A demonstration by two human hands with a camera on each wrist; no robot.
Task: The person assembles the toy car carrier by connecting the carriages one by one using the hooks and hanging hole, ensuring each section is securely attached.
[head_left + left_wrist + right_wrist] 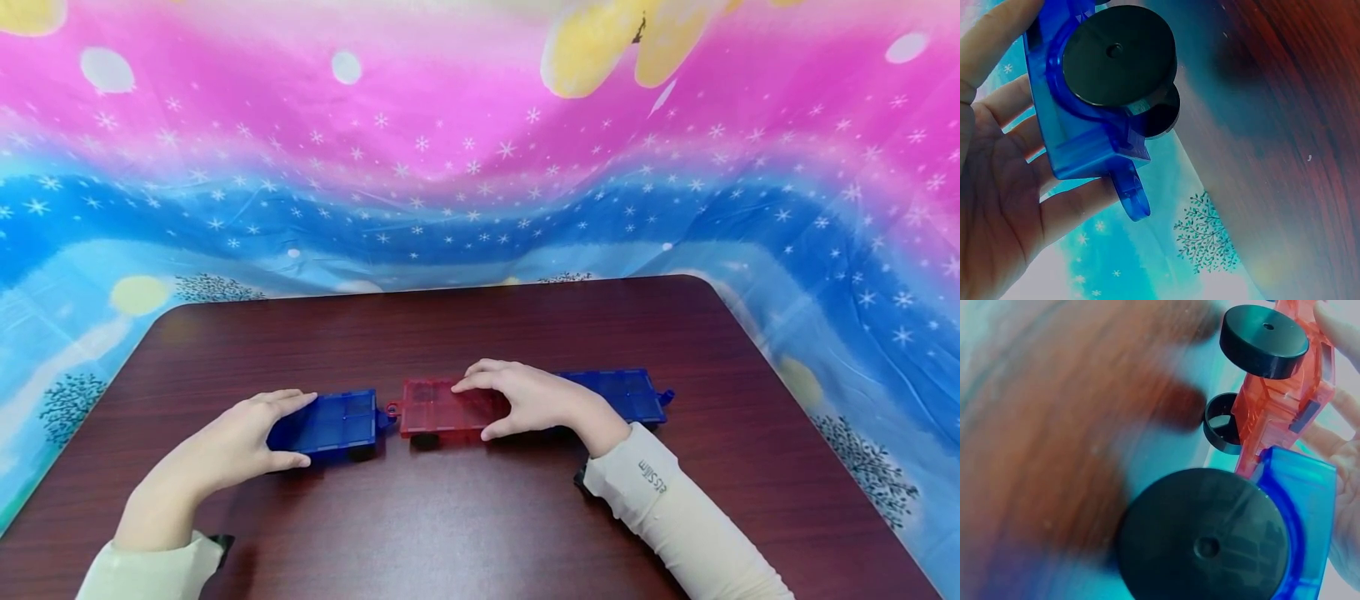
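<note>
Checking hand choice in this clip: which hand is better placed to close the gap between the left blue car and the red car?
Probably the left hand: it alone grips the blue car.

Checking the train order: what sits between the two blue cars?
The red car, gripped by the right hand, sits between the left blue car and right blue car, in the head view.

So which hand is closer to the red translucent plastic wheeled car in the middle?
Right. The right hand grips the red translucent plastic wheeled car; the left hand holds the blue car beside it.
</note>
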